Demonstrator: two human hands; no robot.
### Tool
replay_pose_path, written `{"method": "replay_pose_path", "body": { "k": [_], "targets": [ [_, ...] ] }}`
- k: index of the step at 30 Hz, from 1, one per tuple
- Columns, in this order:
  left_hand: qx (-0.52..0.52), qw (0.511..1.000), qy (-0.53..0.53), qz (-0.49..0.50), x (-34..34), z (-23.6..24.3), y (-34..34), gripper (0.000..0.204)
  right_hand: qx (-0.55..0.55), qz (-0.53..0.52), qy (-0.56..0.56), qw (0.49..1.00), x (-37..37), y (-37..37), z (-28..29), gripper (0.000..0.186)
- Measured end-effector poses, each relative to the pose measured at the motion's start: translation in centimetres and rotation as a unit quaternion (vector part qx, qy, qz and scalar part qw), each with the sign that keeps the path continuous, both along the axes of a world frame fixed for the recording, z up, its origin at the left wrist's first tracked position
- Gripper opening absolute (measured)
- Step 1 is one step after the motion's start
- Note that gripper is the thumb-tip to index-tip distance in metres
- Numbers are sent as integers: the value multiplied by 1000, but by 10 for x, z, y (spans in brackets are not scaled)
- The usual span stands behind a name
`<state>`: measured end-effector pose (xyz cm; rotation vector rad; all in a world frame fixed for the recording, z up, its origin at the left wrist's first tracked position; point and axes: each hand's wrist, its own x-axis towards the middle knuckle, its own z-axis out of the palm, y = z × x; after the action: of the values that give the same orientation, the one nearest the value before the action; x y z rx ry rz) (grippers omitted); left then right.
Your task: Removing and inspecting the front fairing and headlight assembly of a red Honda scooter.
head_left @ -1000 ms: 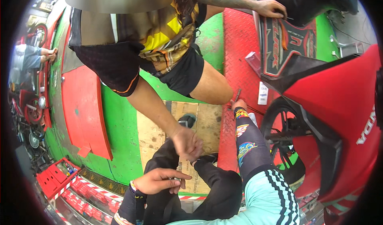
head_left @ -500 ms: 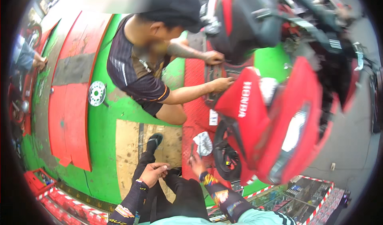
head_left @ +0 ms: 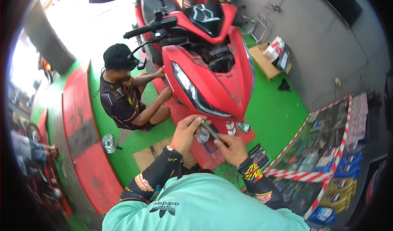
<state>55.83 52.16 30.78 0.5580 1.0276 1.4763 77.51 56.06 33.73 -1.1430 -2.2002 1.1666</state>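
My right hand (head_left: 232, 149) is closed round a slim grey rod-shaped tool (head_left: 211, 130), held tilted over the ramp. Fingers of my left hand (head_left: 188, 133) are pinched at the tool's far end; whatever small thing lies between them is too small to name. Just beyond my hands stands a red scooter (head_left: 221, 83), its front panel and headlight facing me and its upper front cover open over dark inner parts. A person in a black cap (head_left: 118, 87) crouches to its left, both hands on the scooter's side panel.
The scooter stands on a red ramp (head_left: 213, 159) with a whitish cloth (head_left: 203, 137) on it. Cardboard (head_left: 143, 159) lies on the green floor. A glass display case (head_left: 303, 149) with striped edging is at right, an open carton (head_left: 268, 63) by the wall, another red ramp (head_left: 88, 149) at left.
My view has swung up and back, bringing the scooter's whole front into sight. My hands have come together, the tool in my right hand now meeting the left fingertips.
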Motion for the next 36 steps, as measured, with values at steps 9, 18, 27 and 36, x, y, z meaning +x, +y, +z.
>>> {"method": "replay_pose_path", "body": {
  "k": [9,18,27,36],
  "targets": [
    [0,993,-38,-116,1,22,37,30,266,-84,-77,957,8,-4,39,27],
    [33,991,-48,-121,-31,28,110,19,185,-110,35,976,-22,59,43,29],
    [113,919,358,-122,-83,24,164,17,232,-121,-32,965,-58,106,37,26],
    [105,734,647,-180,-95,57,205,39,285,-168,-144,933,-84,143,30,18]
  ]
}}
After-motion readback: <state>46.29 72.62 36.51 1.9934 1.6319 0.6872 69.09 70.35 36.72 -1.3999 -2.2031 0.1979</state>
